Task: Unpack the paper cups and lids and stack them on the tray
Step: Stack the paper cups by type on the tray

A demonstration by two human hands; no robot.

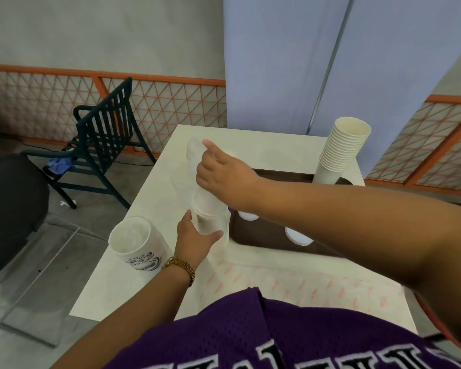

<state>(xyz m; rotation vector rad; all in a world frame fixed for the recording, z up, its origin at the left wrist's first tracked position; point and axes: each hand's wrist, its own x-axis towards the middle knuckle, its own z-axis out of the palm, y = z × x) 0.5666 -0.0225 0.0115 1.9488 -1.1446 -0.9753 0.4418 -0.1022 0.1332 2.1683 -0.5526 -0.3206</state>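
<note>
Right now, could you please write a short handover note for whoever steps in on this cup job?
Left hand: open, steadying the bottom of the wrapped cup sleeve on the table.
Right hand: fingers pinching the plastic wrap at the sleeve's top.
Done: one unwrapped cup stack stands on the brown tray; two white lids lie there too.
Left: unwrap this sleeve, stack it on the tray, then deal with the printed sleeve at the table's left edge.

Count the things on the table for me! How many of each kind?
Cup stacks: 2, one bare stack on the tray and one wrapped stack in the hands
Loose lids: 2, and
Tubs: 1
Trays: 1
Total: 6
</note>
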